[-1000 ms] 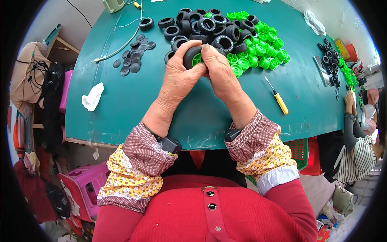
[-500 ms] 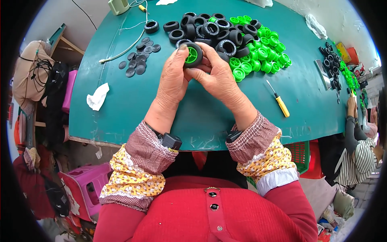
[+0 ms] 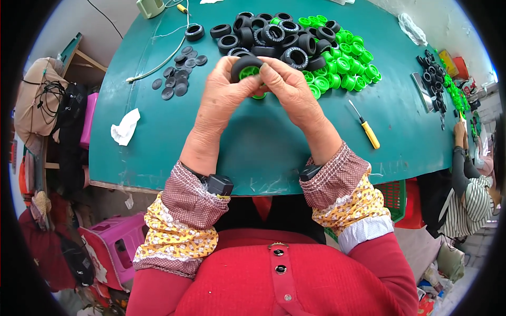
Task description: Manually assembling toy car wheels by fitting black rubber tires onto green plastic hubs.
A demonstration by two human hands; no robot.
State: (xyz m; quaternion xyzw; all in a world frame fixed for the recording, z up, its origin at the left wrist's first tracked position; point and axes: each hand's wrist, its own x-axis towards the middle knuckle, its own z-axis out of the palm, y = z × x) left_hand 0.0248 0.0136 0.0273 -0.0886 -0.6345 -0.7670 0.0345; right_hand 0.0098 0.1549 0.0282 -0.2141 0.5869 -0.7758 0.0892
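My left hand (image 3: 219, 92) and my right hand (image 3: 295, 97) meet at the middle of the table, both closed round one small toy wheel. Its black rubber tyre (image 3: 244, 63) surrounds a bright green rim (image 3: 249, 72), which my thumbs partly cover. The wheel's right side and underside are hidden by my fingers. Below the fingers a bit of a green piece (image 3: 259, 96) shows; whether it is held or lying there I cannot tell. Just beyond my hands lies a heap of black tyres (image 3: 273, 33), with a heap of green rims (image 3: 343, 65) to its right.
Black discs (image 3: 181, 86), a pale cable (image 3: 154, 67) and crumpled white tissue (image 3: 125, 126) lie on the left of the green table (image 3: 253, 152). A yellow-handled screwdriver (image 3: 370, 136) lies to the right. At the far right edge, another person (image 3: 466, 205) sits by more tyres and rims.
My hands have shifted slightly left, and the wheel has tilted so its rim shows less. My left thumb has come down across the rim, and a green piece now shows below the fingers.
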